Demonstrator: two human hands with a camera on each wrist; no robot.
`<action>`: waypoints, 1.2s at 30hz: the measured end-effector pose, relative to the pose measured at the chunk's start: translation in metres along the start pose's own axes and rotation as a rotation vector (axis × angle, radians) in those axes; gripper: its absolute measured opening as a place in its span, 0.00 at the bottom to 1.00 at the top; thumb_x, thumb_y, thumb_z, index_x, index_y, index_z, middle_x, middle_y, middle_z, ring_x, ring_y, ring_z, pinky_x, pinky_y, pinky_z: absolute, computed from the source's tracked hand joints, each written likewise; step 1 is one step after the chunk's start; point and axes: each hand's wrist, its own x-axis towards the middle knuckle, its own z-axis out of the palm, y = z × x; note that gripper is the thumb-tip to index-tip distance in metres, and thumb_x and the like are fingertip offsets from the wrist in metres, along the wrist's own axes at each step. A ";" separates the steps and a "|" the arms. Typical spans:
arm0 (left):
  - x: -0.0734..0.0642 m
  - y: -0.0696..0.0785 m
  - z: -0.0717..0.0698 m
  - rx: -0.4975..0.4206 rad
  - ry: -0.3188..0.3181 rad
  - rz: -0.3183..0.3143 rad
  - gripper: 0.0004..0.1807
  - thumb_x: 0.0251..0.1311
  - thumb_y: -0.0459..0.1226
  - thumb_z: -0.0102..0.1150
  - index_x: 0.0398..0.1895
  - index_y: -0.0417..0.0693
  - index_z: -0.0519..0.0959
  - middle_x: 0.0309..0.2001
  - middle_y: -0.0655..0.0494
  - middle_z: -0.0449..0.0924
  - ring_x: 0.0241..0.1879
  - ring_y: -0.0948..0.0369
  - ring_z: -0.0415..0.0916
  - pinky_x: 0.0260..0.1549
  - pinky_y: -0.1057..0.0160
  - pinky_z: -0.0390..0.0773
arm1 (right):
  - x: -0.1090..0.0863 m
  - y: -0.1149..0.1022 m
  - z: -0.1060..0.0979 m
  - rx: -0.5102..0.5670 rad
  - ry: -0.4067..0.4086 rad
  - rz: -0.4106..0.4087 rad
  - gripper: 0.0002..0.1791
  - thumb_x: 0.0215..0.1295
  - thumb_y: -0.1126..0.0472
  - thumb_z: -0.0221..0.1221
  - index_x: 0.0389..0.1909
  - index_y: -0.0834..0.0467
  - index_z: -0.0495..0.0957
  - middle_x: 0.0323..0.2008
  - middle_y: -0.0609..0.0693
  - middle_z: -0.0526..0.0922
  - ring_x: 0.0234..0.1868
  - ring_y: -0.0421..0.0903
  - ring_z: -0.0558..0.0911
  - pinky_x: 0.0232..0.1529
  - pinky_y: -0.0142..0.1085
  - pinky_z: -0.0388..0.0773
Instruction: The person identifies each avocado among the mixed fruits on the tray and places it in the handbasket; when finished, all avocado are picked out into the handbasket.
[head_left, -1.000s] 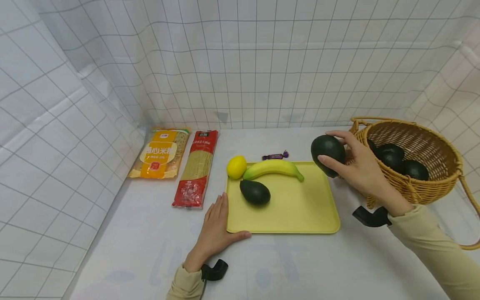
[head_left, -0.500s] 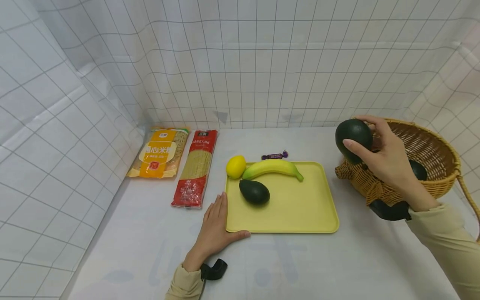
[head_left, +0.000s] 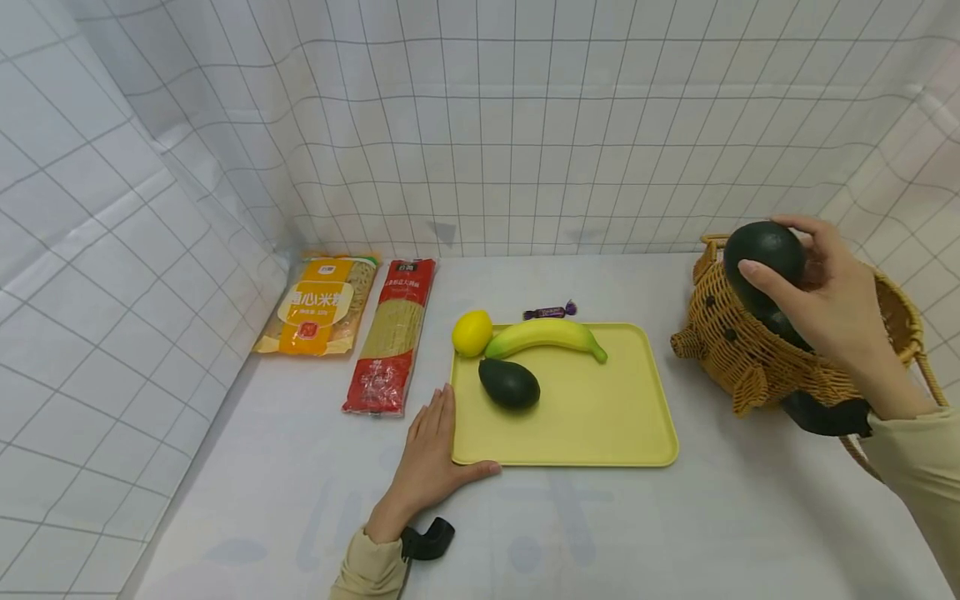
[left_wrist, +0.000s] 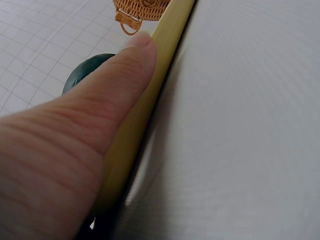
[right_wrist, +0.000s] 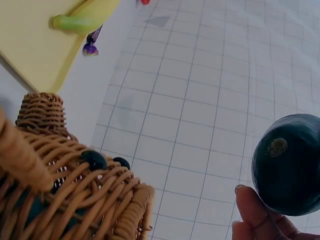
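Observation:
My right hand grips a dark green avocado between thumb and fingers, above the wicker basket. In the right wrist view the held avocado shows its stem scar, with fingers under it. Another dark avocado shows in the basket, partly covered by the hand. The left hand lies with straight fingers along the left edge of the yellow tray. Its thumb touches the tray's near rim. On the tray lie an avocado and a banana; a lemon sits at its far left corner.
A purple wrapped candy lies just behind the tray. To the left are a red noodle packet and an orange noodle bag. Grid-patterned cloth rises at the back and sides. The basket's looped handle lies at the right.
The right hand has carried the avocado rightward from over the tray's right edge to over the basket. The left hand has stayed in place at the tray.

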 end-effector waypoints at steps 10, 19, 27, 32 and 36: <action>-0.001 0.000 0.000 0.008 0.017 0.013 0.68 0.43 0.67 0.64 0.73 0.34 0.39 0.74 0.41 0.41 0.72 0.50 0.38 0.67 0.50 0.39 | 0.007 0.018 -0.021 -0.087 -0.044 0.101 0.34 0.62 0.53 0.62 0.68 0.38 0.60 0.44 0.49 0.67 0.30 0.18 0.72 0.21 0.18 0.70; -0.001 0.001 -0.001 0.004 0.010 0.008 0.68 0.43 0.66 0.64 0.74 0.35 0.38 0.74 0.41 0.41 0.72 0.51 0.37 0.67 0.50 0.38 | 0.017 0.030 -0.037 -0.267 -0.090 0.111 0.37 0.63 0.49 0.60 0.71 0.50 0.57 0.53 0.68 0.65 0.21 0.23 0.67 0.14 0.28 0.66; -0.001 0.002 -0.001 0.002 0.015 0.010 0.68 0.43 0.66 0.64 0.73 0.34 0.38 0.74 0.40 0.41 0.72 0.50 0.37 0.67 0.50 0.38 | 0.025 0.035 -0.041 -0.342 -0.151 0.148 0.40 0.63 0.46 0.59 0.71 0.56 0.56 0.50 0.69 0.65 0.31 0.47 0.73 0.15 0.32 0.66; 0.000 0.000 0.000 0.003 0.013 0.011 0.69 0.43 0.67 0.63 0.74 0.35 0.38 0.74 0.41 0.41 0.72 0.51 0.37 0.67 0.50 0.38 | 0.028 0.039 -0.041 -0.375 -0.198 0.150 0.40 0.63 0.45 0.58 0.70 0.58 0.56 0.50 0.74 0.66 0.40 0.68 0.71 0.20 0.38 0.67; -0.001 0.000 0.000 0.002 0.012 0.010 0.69 0.43 0.67 0.63 0.74 0.35 0.38 0.74 0.41 0.41 0.72 0.51 0.37 0.67 0.50 0.38 | 0.031 0.046 -0.043 -0.407 -0.245 0.154 0.41 0.64 0.43 0.57 0.70 0.60 0.55 0.51 0.76 0.65 0.42 0.71 0.71 0.28 0.55 0.70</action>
